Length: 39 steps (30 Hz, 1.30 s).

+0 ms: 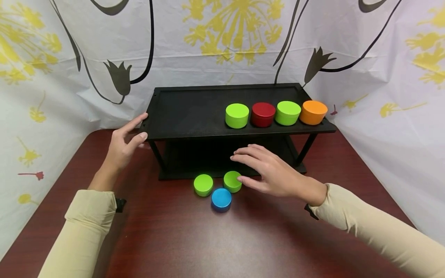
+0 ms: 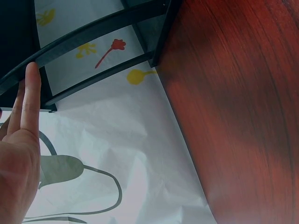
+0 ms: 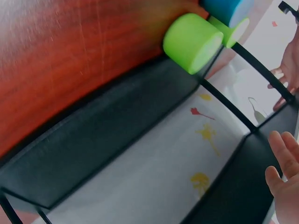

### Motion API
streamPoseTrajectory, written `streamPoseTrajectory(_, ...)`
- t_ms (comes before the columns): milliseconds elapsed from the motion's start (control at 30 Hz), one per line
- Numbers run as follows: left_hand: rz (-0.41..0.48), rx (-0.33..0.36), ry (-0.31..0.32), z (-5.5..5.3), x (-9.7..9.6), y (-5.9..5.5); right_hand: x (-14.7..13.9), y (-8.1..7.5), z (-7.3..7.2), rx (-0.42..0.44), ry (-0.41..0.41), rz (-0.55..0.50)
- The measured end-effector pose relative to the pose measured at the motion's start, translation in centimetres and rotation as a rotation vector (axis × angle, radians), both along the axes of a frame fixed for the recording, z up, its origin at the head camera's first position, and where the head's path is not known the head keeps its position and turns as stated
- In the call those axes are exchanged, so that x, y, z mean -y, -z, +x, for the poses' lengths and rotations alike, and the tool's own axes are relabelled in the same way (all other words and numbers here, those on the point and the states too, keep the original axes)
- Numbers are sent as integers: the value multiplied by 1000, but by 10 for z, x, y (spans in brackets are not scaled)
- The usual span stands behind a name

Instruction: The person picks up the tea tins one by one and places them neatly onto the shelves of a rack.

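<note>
My left hand (image 1: 121,144) touches the left edge of a black two-tier shelf (image 1: 194,110), its fingers extended; in the left wrist view straight fingers (image 2: 31,102) lie against the rim. My right hand (image 1: 267,170) hovers before the lower tier with loosely spread fingers, holding nothing. Its thumb overlaps the edge of a green round container (image 1: 231,182) in the head view; I cannot tell whether they touch. Beside that stand another green round container (image 1: 203,184) and a blue one (image 1: 221,199), both on the table. The right wrist view shows a green container (image 3: 189,42) against the lower tier.
Along the upper tier's front right stand a green container (image 1: 237,116), a red one (image 1: 263,114), another green one (image 1: 288,113) and an orange one (image 1: 313,112). The dark red wooden table (image 1: 167,235) lies under everything. Patterned white cloth (image 1: 174,50) encloses the back and sides.
</note>
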State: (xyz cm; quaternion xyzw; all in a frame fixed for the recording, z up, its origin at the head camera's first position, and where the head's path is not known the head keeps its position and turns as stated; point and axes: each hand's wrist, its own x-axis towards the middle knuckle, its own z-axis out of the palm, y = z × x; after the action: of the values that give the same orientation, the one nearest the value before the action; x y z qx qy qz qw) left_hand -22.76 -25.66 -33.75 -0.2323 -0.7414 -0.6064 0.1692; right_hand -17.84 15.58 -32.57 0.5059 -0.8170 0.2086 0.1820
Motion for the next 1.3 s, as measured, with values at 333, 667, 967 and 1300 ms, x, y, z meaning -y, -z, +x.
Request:
streamPoseTrajectory(333, -27, -7, -14, 0, 0, 0, -1, 22, -2, 65, 8, 15)
streamPoseTrajectory(667, -52, -14, -31, 0, 0, 0, -1, 40, -3, 116, 14, 42)
streamPoseTrajectory(967, -26, -10, -12, 0, 0, 1, -1, 52, -3, 171, 48, 83)
streamPoseTrajectory(1300, -20, -7, -11, 0, 0, 0, 2, 63, -8, 210, 8, 110)
